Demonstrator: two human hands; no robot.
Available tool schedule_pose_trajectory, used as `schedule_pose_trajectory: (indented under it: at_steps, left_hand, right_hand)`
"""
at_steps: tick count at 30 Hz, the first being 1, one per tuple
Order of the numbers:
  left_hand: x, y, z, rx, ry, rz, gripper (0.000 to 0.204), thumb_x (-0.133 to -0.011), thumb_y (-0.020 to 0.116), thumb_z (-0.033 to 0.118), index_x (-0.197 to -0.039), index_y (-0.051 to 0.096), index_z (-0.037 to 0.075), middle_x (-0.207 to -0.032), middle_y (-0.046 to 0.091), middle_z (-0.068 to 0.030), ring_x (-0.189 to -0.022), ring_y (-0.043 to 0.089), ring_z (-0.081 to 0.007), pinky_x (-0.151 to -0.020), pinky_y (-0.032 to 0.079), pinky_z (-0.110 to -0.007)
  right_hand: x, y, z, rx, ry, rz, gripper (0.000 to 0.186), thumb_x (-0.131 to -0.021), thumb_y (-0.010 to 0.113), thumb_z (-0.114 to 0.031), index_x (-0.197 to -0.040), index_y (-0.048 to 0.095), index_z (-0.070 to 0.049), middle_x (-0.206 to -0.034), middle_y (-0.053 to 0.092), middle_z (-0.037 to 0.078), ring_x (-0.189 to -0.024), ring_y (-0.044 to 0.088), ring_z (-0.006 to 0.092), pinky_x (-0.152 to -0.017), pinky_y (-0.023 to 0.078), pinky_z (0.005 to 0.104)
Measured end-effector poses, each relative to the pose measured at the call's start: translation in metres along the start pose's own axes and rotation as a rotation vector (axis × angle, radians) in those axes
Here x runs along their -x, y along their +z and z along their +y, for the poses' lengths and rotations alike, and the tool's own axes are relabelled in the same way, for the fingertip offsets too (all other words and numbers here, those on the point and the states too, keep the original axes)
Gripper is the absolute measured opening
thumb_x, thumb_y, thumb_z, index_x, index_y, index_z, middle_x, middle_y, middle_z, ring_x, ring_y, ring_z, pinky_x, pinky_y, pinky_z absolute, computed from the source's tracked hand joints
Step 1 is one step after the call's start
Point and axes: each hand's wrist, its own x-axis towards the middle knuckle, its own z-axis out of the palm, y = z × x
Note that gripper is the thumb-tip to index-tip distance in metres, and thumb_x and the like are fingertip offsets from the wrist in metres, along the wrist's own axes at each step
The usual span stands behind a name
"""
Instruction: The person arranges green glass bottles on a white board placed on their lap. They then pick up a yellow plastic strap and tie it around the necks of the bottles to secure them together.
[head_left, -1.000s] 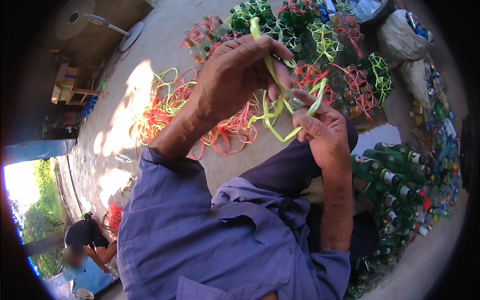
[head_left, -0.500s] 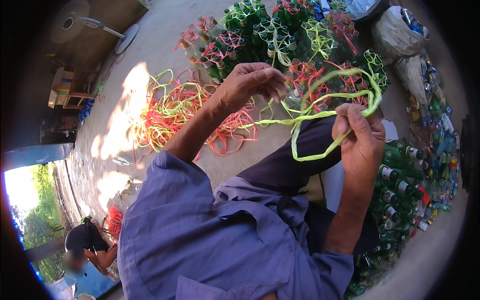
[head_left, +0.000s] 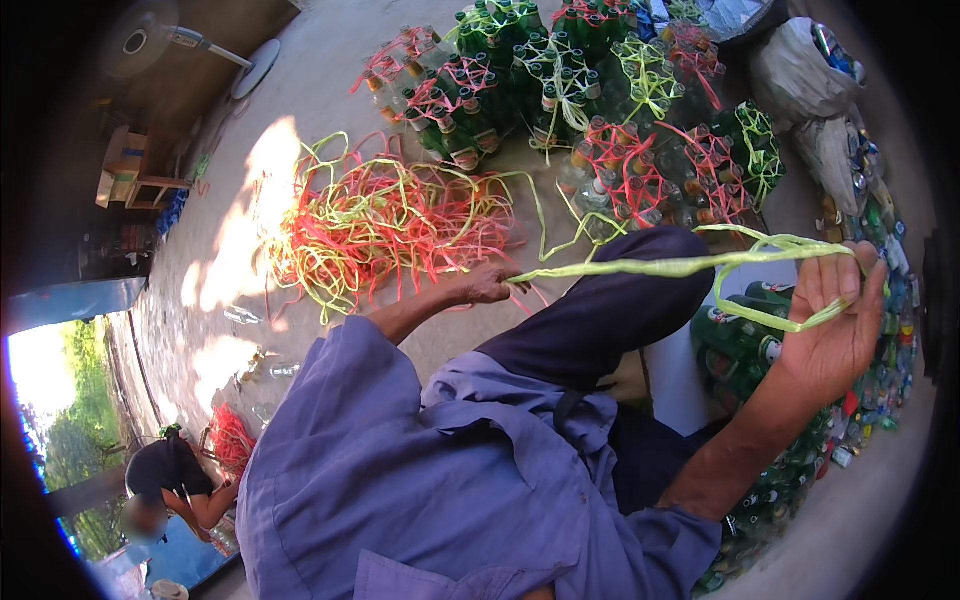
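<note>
A length of yellow-green plastic twine (head_left: 640,267) is stretched tight between my hands, across my raised dark trouser knee. My left hand (head_left: 485,283) is closed on one end of it, beside a large tangle of pink and yellow-green twine (head_left: 390,230) on the floor. At the right, my right hand (head_left: 828,320) holds the looped end, which passes round its fairly straight fingers; the thumb lies close by. A loose tail of the same twine trails over the floor toward the bottles.
Ahead stand bundles of green bottles (head_left: 555,85) and clear bottles (head_left: 625,170), their necks laced with twine. Loose green bottles (head_left: 735,335) lie at my right, near a full whitish sack (head_left: 805,70). A fan (head_left: 190,42) is far left; another person (head_left: 175,475) bends at lower left.
My hands have moved apart, the left down and leftward, the right outward to the right. The twine between them has gone from slack loops to a taut line.
</note>
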Motion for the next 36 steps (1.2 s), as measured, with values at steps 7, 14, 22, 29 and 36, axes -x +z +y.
schedule_pose_trajectory:
  at_steps: [7,14,22,29,36]
  left_hand:
    - [0.01,0.001,-0.045,-0.27,-0.229,0.296,0.033,-0.102,0.053,0.029,-0.124,0.063,0.006,-0.101,0.07,-0.0178,-0.09,0.068,-0.0305,-0.078,0.052,-0.042]
    - [0.004,-0.072,0.117,0.51,-0.042,0.428,0.056,-0.106,0.037,0.043,-0.116,0.063,-0.006,-0.105,0.072,-0.0152,-0.093,0.07,-0.0204,-0.081,0.055,-0.033]
    - [0.011,-0.092,0.236,0.929,0.327,0.275,0.058,-0.106,0.035,0.046,-0.126,0.056,-0.004,-0.124,0.064,-0.0239,-0.112,0.065,-0.0331,-0.094,0.051,-0.041]
    - [0.001,-0.078,0.288,1.061,0.484,0.127,0.059,-0.105,0.036,0.049,-0.125,0.056,-0.003,-0.124,0.062,-0.0274,-0.12,0.06,-0.0356,-0.105,0.044,-0.047]
    - [-0.018,-0.072,0.313,1.205,0.46,-0.033,0.057,-0.105,0.038,0.048,-0.122,0.058,-0.003,-0.121,0.065,-0.024,-0.11,0.064,-0.0274,-0.097,0.05,-0.041]
  right_hand:
    - [-0.001,-0.004,0.003,0.076,-0.037,0.093,0.028,-0.105,0.046,-0.02,-0.113,0.052,0.007,-0.077,0.045,0.004,-0.065,0.034,0.0101,-0.06,0.033,0.0248]
    - [0.001,0.007,0.061,0.342,0.103,0.303,0.025,-0.097,0.061,-0.015,-0.103,0.068,0.008,-0.074,0.061,0.005,-0.062,0.05,0.0082,-0.055,0.037,0.0213]
    - [0.013,0.006,0.12,0.56,0.343,0.307,0.019,-0.094,0.066,-0.013,-0.1,0.073,0.003,-0.073,0.065,0.003,-0.057,0.053,0.0059,-0.052,0.04,0.0183]
    - [0.016,0.015,0.152,0.62,0.464,0.223,0.015,-0.094,0.068,-0.013,-0.094,0.074,0.001,-0.072,0.067,0.003,-0.055,0.053,0.005,-0.052,0.041,0.0199]
    - [0.019,0.019,0.166,0.514,0.462,0.077,0.012,-0.092,0.064,-0.007,-0.083,0.071,0.0,-0.071,0.066,0.002,-0.057,0.054,0.0056,-0.053,0.041,0.0217]
